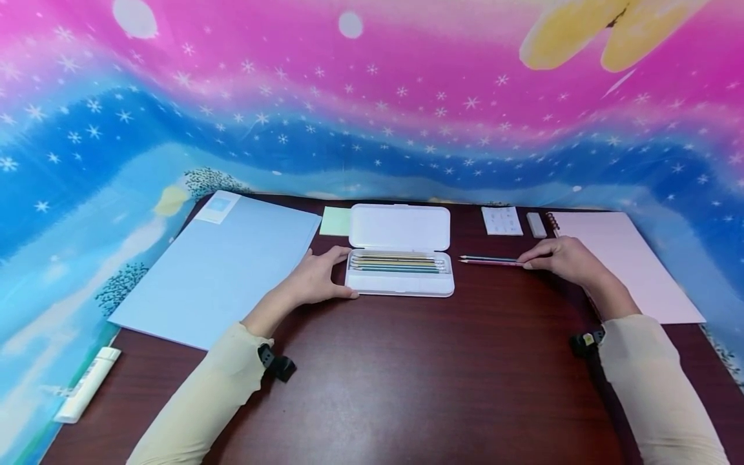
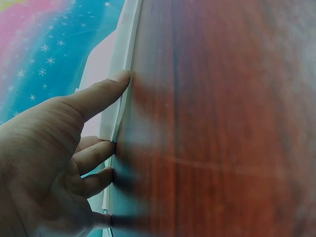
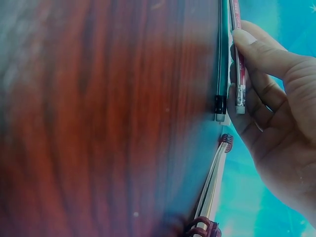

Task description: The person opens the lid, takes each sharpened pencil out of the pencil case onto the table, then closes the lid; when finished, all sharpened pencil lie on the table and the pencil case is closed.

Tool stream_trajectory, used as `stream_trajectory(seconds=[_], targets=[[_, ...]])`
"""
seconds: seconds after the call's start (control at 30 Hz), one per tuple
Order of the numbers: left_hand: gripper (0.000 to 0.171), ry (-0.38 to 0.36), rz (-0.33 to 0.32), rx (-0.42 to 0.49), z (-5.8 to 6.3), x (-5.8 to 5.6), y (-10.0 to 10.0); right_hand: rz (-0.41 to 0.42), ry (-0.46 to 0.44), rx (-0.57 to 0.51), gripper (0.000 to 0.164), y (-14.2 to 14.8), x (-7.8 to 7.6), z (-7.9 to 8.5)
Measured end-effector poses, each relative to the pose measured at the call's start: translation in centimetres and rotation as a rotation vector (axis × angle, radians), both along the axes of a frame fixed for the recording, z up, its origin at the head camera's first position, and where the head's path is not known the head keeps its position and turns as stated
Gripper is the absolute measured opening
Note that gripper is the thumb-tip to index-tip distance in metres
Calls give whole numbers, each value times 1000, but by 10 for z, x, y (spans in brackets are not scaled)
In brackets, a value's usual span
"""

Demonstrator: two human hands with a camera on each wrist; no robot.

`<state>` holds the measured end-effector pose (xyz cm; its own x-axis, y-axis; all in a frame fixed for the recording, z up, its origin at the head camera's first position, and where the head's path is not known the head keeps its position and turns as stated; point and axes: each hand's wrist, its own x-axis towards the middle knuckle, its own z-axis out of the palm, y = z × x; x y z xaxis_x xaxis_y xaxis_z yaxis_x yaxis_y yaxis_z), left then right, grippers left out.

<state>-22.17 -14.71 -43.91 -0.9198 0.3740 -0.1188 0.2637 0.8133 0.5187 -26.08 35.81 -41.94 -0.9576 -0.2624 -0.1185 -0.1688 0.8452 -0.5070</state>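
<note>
An open white pencil case (image 1: 401,284) lies on the table with its lid (image 1: 400,226) tipped back. Several pencils (image 1: 398,263) fill its rear compartment; the front one looks bare. My left hand (image 1: 314,278) spans the case's left end, thumb at the front corner and fingers at the rear. In the left wrist view the thumb (image 2: 106,94) presses against the case's edge. To the right of the case, my right hand (image 1: 560,258) pinches a red pencil (image 3: 240,74) between thumb and fingers. A dark green pencil (image 3: 222,64) lies alongside it; its eraser end sits apart from the fingertips.
A large blue folder (image 1: 232,258) lies at left, and a white tube (image 1: 88,385) near the left edge. Green sticky notes (image 1: 334,221) sit behind the case. Toward the back right are a printed paper (image 1: 502,221), an eraser (image 1: 536,225) and a pink spiral notebook (image 1: 633,271).
</note>
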Motion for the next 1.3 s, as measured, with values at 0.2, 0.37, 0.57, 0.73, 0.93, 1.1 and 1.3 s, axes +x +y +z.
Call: stream_trajectory(seconds=[0.2, 0.37, 0.57, 0.73, 0.93, 1.1, 1.3], targets=[[94, 2, -3, -1, -1, 1, -1, 9, 4, -6, 11, -1, -1, 0], [93, 2, -5, 2, -1, 1, -1, 39, 47, 26, 11, -2, -3, -3], [93, 0, -3, -3, -1, 1, -1, 80, 102, 82, 12, -4, -4, -4], [93, 13, -9, -12, 0, 1, -1, 85, 121, 105, 12, -6, -4, -3], [93, 7, 1, -12, 0, 0, 0, 77, 127, 102, 10, -8, -3, -2], [93, 17, 0, -18, 0, -1, 0, 13, 96, 46, 22, -18, 0, 7], [94, 13, -2, -18, -1, -1, 0, -14, -3, -83, 40, -54, 3, 21]])
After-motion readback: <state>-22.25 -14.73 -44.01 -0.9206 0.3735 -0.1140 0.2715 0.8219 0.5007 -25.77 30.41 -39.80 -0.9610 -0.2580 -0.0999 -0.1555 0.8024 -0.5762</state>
